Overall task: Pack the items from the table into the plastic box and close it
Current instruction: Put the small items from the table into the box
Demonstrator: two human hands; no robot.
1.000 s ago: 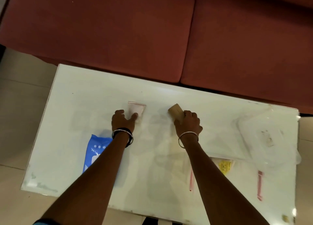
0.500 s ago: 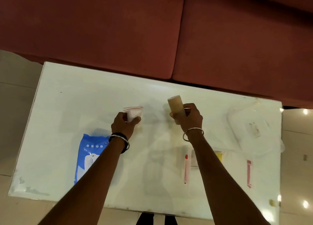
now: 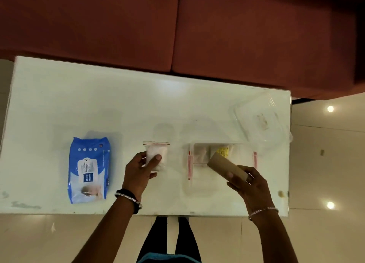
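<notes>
My left hand (image 3: 138, 172) grips a small zip bag of white cotton (image 3: 157, 154) with a red seal strip, held just above the white table. My right hand (image 3: 250, 185) holds a brown cardboard roll (image 3: 225, 166), tilted over the near right part of the clear plastic box (image 3: 194, 185). The box stands open on the table's right half, with red clips on its sides. Inside it lie a packet with a yellow label (image 3: 222, 152) and another pale packet (image 3: 200, 154). The clear lid (image 3: 260, 120) rests at the far right corner.
A blue pack of wet wipes (image 3: 88, 169) lies on the table's left side. A red sofa (image 3: 177, 29) runs along the far edge of the white table (image 3: 79, 104). Tiled floor surrounds the table, and my legs show below its near edge.
Both hands lifted their items off the table and drew back toward me. The right hand carried the cardboard roll to the right, over the open box. The camera view shifted, showing the box fully.
</notes>
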